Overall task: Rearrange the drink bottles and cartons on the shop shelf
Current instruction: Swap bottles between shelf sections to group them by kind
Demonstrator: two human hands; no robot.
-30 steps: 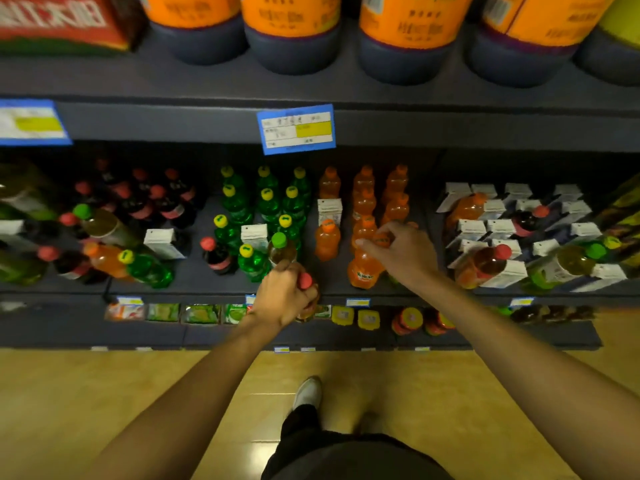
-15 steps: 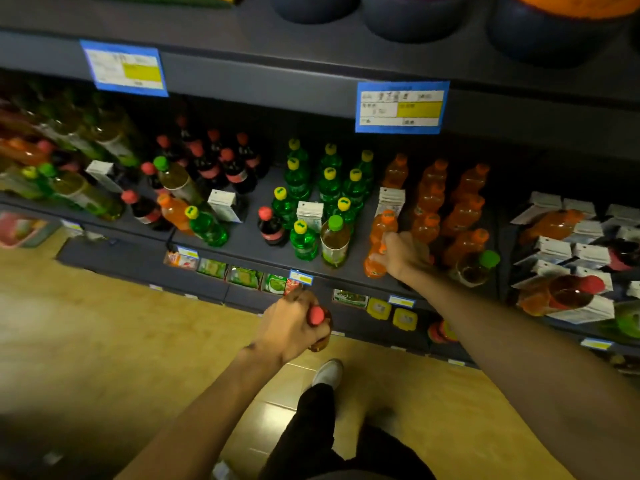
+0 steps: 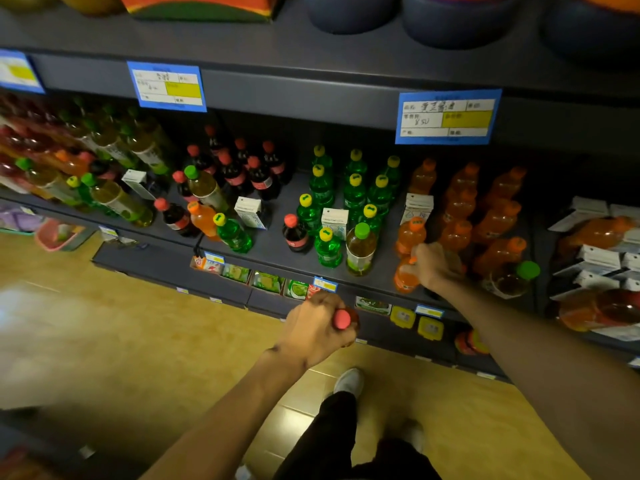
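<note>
Lower now, left hand (image 3: 313, 329), red-capped bottle (image 3: 343, 319) cap toward camera.

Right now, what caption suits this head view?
Left hand grips a red-capped bottle; right hand holds an orange bottle.

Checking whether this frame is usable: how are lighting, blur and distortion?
Head view: dim overall, deep shadow under the dark grey metal shelf; glare patch on the tan floor at left; blurred left edge; wide-angle bowing slants the shelf edges.

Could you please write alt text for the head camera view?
A person's left hand grips a red-capped bottle below the shop shelf, while the right hand holds an orange bottle at the shelf's front edge.
</note>
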